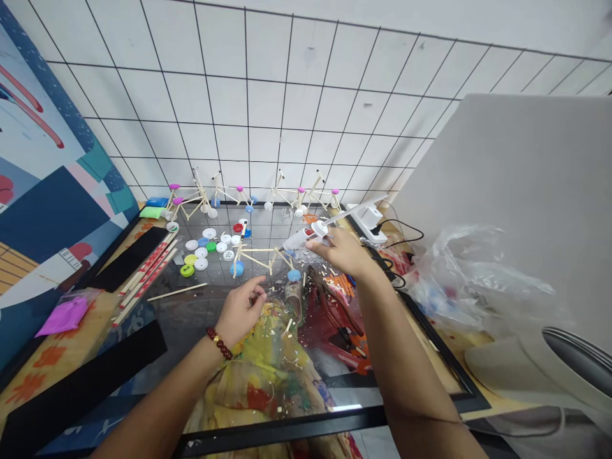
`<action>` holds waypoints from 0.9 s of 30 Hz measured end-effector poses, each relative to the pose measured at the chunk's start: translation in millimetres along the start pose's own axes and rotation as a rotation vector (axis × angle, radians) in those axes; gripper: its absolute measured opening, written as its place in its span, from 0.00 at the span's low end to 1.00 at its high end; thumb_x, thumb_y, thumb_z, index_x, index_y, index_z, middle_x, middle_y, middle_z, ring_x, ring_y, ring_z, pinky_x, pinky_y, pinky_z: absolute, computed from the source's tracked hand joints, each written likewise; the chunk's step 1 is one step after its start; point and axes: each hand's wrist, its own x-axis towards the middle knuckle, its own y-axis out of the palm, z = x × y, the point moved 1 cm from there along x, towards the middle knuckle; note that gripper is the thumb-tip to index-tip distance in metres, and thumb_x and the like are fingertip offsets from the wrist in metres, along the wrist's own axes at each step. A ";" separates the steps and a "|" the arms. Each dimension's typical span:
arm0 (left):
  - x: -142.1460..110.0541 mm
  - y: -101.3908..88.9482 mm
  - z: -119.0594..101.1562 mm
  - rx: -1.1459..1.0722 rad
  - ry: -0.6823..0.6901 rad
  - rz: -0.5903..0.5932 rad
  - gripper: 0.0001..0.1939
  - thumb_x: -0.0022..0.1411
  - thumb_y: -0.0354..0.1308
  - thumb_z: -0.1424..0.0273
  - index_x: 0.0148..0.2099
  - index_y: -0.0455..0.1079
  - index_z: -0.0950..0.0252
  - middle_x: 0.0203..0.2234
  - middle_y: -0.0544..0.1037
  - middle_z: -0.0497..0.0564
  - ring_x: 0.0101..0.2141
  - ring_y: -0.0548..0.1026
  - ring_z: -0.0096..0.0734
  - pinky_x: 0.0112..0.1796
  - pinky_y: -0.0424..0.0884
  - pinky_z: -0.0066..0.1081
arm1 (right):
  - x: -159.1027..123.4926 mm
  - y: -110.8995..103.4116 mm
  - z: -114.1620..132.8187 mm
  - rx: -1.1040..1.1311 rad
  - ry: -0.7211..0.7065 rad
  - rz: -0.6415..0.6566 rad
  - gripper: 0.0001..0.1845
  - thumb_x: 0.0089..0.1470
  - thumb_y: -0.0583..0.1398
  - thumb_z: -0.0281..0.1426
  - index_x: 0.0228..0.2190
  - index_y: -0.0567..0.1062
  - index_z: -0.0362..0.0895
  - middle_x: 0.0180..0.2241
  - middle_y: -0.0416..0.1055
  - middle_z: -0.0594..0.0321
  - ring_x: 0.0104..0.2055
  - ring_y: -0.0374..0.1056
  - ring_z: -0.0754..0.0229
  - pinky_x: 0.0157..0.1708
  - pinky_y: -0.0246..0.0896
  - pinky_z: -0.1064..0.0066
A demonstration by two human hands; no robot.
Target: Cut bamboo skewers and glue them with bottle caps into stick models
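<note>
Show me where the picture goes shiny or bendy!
In the head view, a white glare streak shines near the front edge of the glass tabletop, and the glass faintly mirrors wall lines; the top lines on the wall slant and bow, probably from a wide lens; the plastic bag has pale, shiny wrinkles.

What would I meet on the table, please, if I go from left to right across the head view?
Purple packet → sticks in red-and-white wrappers → lime-green cap → left hand → right hand holding the glue gun → clear plastic bag.
</note>
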 end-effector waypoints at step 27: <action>-0.8 -0.5 -0.6 0.000 -0.003 0.013 0.19 0.63 0.52 0.69 0.56 0.67 0.64 0.32 0.79 0.49 0.30 0.75 0.27 0.33 0.69 0.28 | 0.8 6.5 3.7 -0.040 -0.063 -0.097 0.18 0.55 0.55 0.43 0.36 0.78 0.43 0.34 0.78 0.54 0.38 0.72 0.48 0.37 0.61 0.62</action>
